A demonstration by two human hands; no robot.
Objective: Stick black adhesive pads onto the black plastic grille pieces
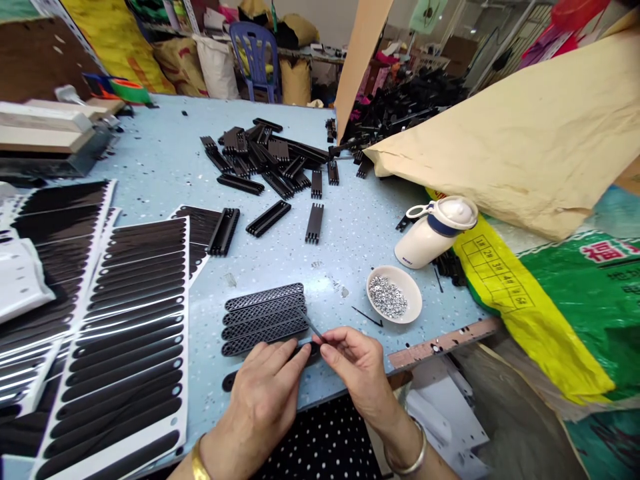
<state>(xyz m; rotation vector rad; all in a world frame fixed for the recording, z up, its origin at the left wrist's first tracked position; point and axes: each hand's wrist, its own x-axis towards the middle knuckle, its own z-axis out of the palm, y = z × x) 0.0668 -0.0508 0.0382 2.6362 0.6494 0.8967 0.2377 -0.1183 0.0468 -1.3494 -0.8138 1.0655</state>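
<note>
Currently, black strip (229, 381) lies at the bench's (350, 240) near edge under the left hand (265, 393), can't tell if that grip is closed; right hand (357, 367) pinches a thin dark piece (314, 328) by the strip's right end. Lattice-faced bars (265, 320) just beyond, bowl (413, 301) of metal bits (387, 297) off right, black blocks (263, 157) piled farther back.

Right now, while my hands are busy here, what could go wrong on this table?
The bowl of small metal pieces sits close to the bottle, so knocking the bottle might spill them. The thin dark piece in your right hand points toward the patterned black strips; a slip could nudge them askew. The black strip under your left hand lies near the table edge, so it may fall.
</note>
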